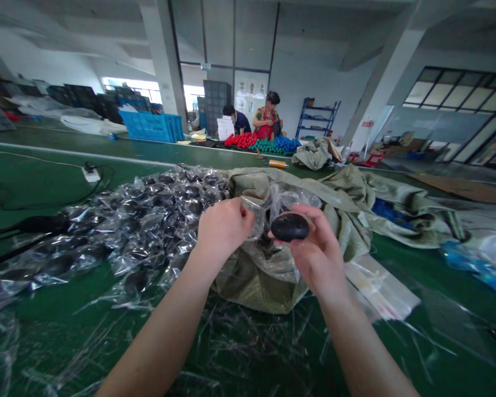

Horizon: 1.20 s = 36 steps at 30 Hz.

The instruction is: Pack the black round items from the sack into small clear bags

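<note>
My right hand (320,251) grips a smooth black oval piece (289,227), its rounded end facing me. To its left, my left hand (225,226) is closed in a pinch on a clear plastic bag (255,218). The two hands are a short way apart, above an open olive woven sack (264,281). Clear plastic lining (291,196) shows inside the sack's mouth. Left of the sack spreads a large heap of black oval pieces in clear wrappers (149,220).
Plastic strips litter the green floor (248,342) near me. A flat stack of clear bags (382,286) lies right of the sack. Other woven sacks (413,220) are at right, and a power strip (91,174) at left. Two people (268,118) sit behind coloured rolls (268,144) near a blue crate (151,127).
</note>
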Tool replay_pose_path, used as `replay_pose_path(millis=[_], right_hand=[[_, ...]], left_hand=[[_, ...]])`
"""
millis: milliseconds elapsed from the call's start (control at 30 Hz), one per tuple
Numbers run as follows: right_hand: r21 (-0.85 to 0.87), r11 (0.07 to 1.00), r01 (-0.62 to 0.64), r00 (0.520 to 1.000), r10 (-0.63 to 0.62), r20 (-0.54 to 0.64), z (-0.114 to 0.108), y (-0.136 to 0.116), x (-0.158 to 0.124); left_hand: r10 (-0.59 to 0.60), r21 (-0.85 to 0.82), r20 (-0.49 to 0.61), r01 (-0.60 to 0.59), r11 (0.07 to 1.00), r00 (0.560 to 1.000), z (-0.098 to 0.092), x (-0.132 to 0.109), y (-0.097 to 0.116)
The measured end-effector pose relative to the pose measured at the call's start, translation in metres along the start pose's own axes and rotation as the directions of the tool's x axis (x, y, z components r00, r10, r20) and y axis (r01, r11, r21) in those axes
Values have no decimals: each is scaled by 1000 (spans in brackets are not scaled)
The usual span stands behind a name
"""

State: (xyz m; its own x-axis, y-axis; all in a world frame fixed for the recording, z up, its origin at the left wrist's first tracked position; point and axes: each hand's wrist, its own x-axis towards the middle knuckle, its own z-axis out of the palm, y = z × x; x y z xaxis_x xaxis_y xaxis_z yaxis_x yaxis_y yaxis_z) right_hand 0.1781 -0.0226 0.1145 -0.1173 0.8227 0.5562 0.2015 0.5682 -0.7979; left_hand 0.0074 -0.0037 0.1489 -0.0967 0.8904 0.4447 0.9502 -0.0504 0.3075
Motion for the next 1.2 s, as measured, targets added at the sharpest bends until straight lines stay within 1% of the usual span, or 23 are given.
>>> replay_pose_path(millis=[67,100,133,200,233,300,367,433,533,633,700,767,900,967,1100,1200], right_hand=[[108,993,-47,999,47,6,10,-15,-8],[149,986,-74,997,76,-12,16,-16,-10],[183,978,-97,993,108,-50,21,-11,-10],[219,965,-145,979,172,-110,28,5,-6],[216,963,-159,974,189,-127,29,15,-3],[157,973,-171,974,191,-122,27,31,2],[20,987,-158,983,159,-88,23,38,5],[-161,979,-122,992,114,-57,18,38,6],[-421,906,-45,999,27,-47,14,35,5],[-574,817,54,997,-81,-21,10,37,7],[-606,787,116,990,-139,9,8,39,8],[-606,785,129,988,-152,14,7,42,9],[-564,825,28,991,-96,-91,9,45,9],[-538,843,6,986,-95,-139,11,46,9],[-504,864,22,976,-127,-175,16,47,7],[-523,850,58,966,-180,-187,17,49,7]], left_hand=[[39,-22,55,-38,999,998,2,-1,4],[59,-30,80,-57,998,995,3,-1,4],[81,-38,101,-77,996,992,5,0,4],[121,-56,118,-115,992,986,9,3,1],[138,-68,116,-131,989,984,11,5,0],[168,-85,107,-159,984,980,16,8,-4],[165,-65,90,-160,985,982,20,9,-5],[147,-21,78,-146,989,986,24,8,-4],[137,27,75,-140,990,988,29,7,-1],[161,34,80,-164,986,984,33,6,3],[190,35,83,-194,980,978,35,4,6],[225,41,82,-229,973,971,36,1,9],[281,70,84,-287,955,956,34,-5,15],[288,80,94,-296,952,953,33,-6,16],[269,72,76,-275,959,960,32,-5,13],[312,15,42,-313,950,949,32,-1,10]])
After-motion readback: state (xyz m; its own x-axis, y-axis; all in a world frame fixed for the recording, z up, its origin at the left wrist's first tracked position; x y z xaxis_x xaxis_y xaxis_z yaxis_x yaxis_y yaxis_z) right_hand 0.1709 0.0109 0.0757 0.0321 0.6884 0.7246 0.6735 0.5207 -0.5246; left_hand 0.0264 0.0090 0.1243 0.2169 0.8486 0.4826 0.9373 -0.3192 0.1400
